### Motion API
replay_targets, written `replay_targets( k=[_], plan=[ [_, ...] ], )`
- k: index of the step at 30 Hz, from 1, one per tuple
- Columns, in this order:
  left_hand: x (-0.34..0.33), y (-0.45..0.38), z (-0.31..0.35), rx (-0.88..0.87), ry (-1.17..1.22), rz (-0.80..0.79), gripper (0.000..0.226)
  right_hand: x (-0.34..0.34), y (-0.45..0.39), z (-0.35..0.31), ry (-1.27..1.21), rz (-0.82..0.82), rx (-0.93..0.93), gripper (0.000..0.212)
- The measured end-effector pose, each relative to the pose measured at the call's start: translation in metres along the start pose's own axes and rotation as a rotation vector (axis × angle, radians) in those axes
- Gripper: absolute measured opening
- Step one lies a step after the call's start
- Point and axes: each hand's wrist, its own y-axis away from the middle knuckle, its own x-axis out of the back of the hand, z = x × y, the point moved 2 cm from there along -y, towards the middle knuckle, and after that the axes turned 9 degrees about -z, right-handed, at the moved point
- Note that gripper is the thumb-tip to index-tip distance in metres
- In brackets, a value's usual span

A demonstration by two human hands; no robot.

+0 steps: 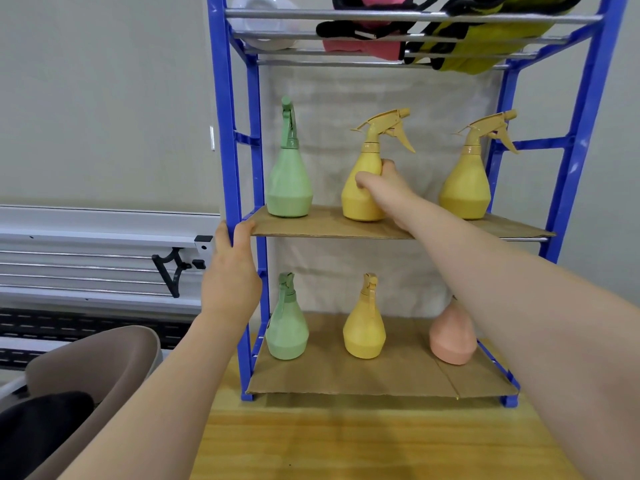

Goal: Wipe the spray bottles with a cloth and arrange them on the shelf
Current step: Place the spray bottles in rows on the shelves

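right hand [382,184] curled around the body of the middle yellow spray bottle [365,188] on the middle tier of a blue shelf rack [227,133], fingers wrapped across its front and thumb at its right side below the neck, bottle upright on the cardboard liner [311,227] with its trigger head turned to the right; left hand [231,268] gripping the rack's front left post at the height of that same tier, fingers hooked over the corner of the liner

beside the held bottle, a green spray bottle [289,185] upright at the left end of the tier, nozzle facing the camera, and a second yellow spray bottle [465,188] upright at the right end, trigger also to the right (all three standing apart, none touching)

on the bottom tier, over another cardboard sheet [363,379]: a smaller green bottle [287,332] at left, a smaller yellow bottle [364,332] in the middle, and a pink bottle [452,341] at right, tilted and partly hidden behind the right forearm, its top out of sight

on the top tier of metal rods, a white bowl-like item [263,26] at left, a pink and black cloth item [363,29] in the middle and a yellow-green and black one [491,39] at right

rack standing on a wooden table [346,445], pale towel-like cloth [381,95] hanging behind it; a brown chair back [114,362] at lower left
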Motion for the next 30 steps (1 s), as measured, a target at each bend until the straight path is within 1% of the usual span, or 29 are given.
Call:
replay_targets(
  k=[1,4,5,8,10,12,14,16,18,21,26,30],
  plan=[
    [0.000,0.000,0.000,-0.002,-0.001,0.002,0.065,0.000,0.001,0.000,-0.005,0.007,0.006,0.060],
    [-0.001,0.001,0.000,0.006,-0.009,0.002,0.066,-0.001,0.002,0.000,0.057,0.035,0.008,0.073],
    [-0.001,0.001,0.000,0.011,-0.014,0.002,0.067,-0.001,0.003,0.001,0.059,0.028,0.007,0.074],
    [-0.001,0.001,0.001,0.012,-0.011,-0.002,0.068,0.000,0.004,0.003,0.018,-0.027,0.010,0.065],
    [-0.001,0.001,0.001,0.009,-0.007,-0.002,0.068,0.001,0.005,0.003,0.016,-0.032,0.007,0.065],
    [0.000,0.001,0.002,0.015,-0.006,-0.002,0.068,0.003,0.006,0.002,0.089,0.006,-0.002,0.073],
    [-0.001,0.002,0.002,0.025,-0.006,-0.003,0.069,0.006,0.006,0.003,0.216,0.073,-0.027,0.083],
    [-0.001,0.002,0.002,0.032,-0.010,-0.002,0.070,0.009,0.007,0.004,0.321,0.130,-0.065,0.085],
    [-0.002,0.001,0.001,0.034,-0.011,0.001,0.070,0.010,0.007,0.004,0.375,0.154,-0.098,0.085],
    [-0.002,0.001,0.002,0.035,0.000,0.002,0.070,0.009,0.007,0.002,0.398,0.157,-0.116,0.086],
    [-0.004,0.004,0.003,0.048,0.045,-0.005,0.074,0.008,0.012,0.007,0.369,0.131,-0.048,0.089],
    [-0.003,0.004,0.003,0.055,0.053,-0.008,0.073,0.009,0.013,0.005,0.356,0.109,-0.050,0.090]
  ],
)
